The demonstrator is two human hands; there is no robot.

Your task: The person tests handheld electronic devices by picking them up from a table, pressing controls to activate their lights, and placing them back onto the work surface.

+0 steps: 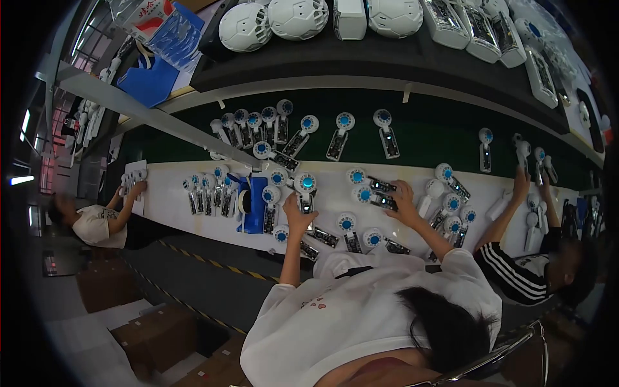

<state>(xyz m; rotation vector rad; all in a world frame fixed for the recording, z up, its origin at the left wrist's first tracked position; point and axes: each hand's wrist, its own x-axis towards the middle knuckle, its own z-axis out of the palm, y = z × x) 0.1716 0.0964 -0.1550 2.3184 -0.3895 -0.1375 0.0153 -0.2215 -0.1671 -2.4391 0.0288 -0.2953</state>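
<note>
Two hands at work among little blue-and-white fans

One little fan [305, 186] stands up over the white table [167, 200], and the left hand [297, 218] is wrapped tight round its handle, so I think it is being checked. The right hand [405, 198] lies on some dark parts [382, 193]; I cannot tell if it grips them. Setting the fan down would need a free gap. I count three people, three round white shells [298, 18] up top, and more than twenty fans.

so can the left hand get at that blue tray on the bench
Probably yes: the blue tray lies close beside the left hand, only low fans between, though that hand already grips a fan unit.
</note>
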